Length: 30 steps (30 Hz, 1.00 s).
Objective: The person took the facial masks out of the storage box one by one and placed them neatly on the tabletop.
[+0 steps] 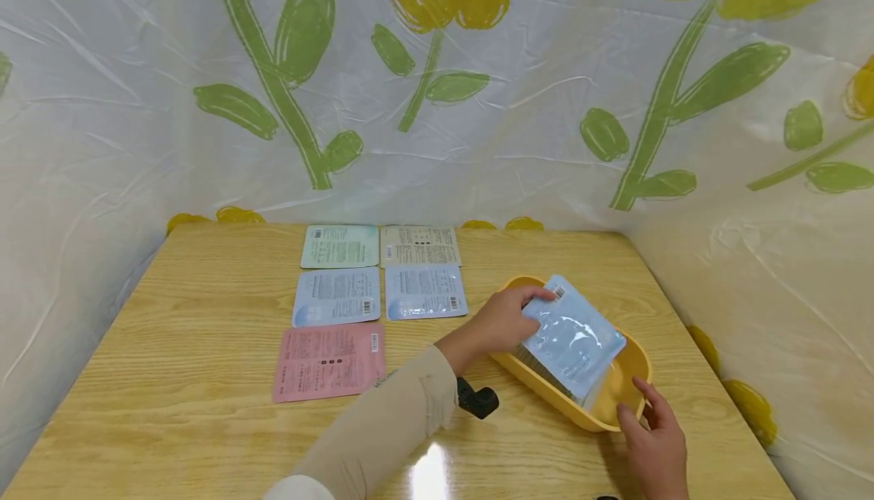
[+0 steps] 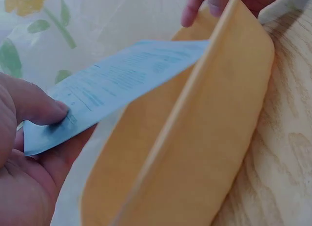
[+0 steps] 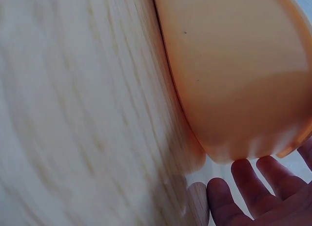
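My left hand (image 1: 505,322) pinches a flat light-blue sachet (image 1: 573,341) by one corner, thumb on one face and fingers behind it, as the left wrist view shows. The sachet is tilted over a yellow plastic basket (image 1: 553,401), overlapping it in the head view. Under it, the edges of more sachets (image 1: 545,369) show inside the basket. At the basket's near right end is my right hand (image 1: 655,439), with thumb and a finger over the rim. In the right wrist view, other fingers (image 3: 248,182) touch the outside of the basket wall.
Left of the basket, several sachets lie in two columns on the wooden table (image 1: 205,318): green (image 1: 340,246), beige (image 1: 419,246), two blue (image 1: 337,295) and a pink one (image 1: 331,362). A black strap piece (image 1: 478,400) shows by the left forearm. A flower-print sheet (image 1: 478,143) hangs behind.
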Each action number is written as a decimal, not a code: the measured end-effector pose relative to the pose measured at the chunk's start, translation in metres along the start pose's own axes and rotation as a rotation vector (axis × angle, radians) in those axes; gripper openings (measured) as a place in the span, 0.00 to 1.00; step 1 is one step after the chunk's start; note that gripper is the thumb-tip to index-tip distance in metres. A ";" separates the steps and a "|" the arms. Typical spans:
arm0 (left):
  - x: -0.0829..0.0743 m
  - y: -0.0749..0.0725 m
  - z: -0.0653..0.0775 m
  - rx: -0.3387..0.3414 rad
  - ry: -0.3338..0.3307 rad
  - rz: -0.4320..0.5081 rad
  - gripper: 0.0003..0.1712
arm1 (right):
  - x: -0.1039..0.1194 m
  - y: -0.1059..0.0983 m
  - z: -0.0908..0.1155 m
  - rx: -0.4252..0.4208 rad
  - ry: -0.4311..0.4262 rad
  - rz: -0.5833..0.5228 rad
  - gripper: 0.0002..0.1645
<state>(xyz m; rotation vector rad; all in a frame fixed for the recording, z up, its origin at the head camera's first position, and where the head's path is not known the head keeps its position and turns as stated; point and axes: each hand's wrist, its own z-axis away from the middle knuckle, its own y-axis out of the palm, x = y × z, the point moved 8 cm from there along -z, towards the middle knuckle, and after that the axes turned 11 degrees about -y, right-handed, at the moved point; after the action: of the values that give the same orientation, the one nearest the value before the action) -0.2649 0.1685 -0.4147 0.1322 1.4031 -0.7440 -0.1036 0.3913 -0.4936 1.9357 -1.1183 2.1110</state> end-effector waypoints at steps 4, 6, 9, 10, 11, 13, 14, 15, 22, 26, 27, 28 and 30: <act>-0.001 -0.014 0.005 -0.030 0.026 0.052 0.24 | 0.001 0.001 0.000 0.012 -0.002 0.007 0.32; 0.000 -0.023 0.008 -0.061 0.037 0.060 0.23 | 0.001 0.002 0.000 0.016 0.000 0.006 0.33; 0.004 -0.034 0.010 -0.102 0.039 0.079 0.24 | 0.001 0.001 0.001 0.002 0.005 0.000 0.32; 0.005 -0.037 0.011 -0.111 0.038 0.090 0.24 | 0.001 0.001 0.001 0.000 0.007 -0.003 0.32; 0.006 -0.040 0.011 -0.117 0.038 0.104 0.24 | 0.001 0.001 0.001 -0.001 0.008 -0.005 0.32; 0.009 -0.045 0.012 -0.125 0.041 0.131 0.24 | 0.001 0.001 0.001 -0.007 0.008 -0.001 0.32; 0.010 -0.047 0.013 -0.126 0.046 0.144 0.24 | 0.001 0.001 0.001 -0.010 0.007 -0.001 0.32; 0.011 -0.050 0.014 -0.129 0.049 0.159 0.24 | 0.001 0.000 0.001 -0.013 0.006 0.003 0.32; 0.017 -0.068 0.020 -0.163 0.064 0.216 0.23 | 0.000 0.001 0.001 -0.015 0.012 0.005 0.32; 0.023 -0.080 0.023 -0.198 0.079 0.229 0.22 | 0.000 0.001 0.001 -0.007 0.023 0.017 0.32; 0.025 -0.083 0.024 -0.207 0.080 0.234 0.22 | 0.000 0.001 0.001 -0.004 0.023 0.023 0.32; 0.027 -0.086 0.024 -0.217 0.080 0.241 0.22 | 0.000 0.001 0.001 -0.002 0.023 0.027 0.33; 0.032 -0.092 0.024 -0.240 0.075 0.251 0.23 | -0.001 0.001 0.000 0.000 0.022 0.036 0.33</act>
<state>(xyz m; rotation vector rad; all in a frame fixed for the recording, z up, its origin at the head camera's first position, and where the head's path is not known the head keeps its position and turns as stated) -0.2953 0.0728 -0.4081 0.1464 1.5033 -0.3630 -0.1040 0.3912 -0.4945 1.9013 -1.1574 2.1452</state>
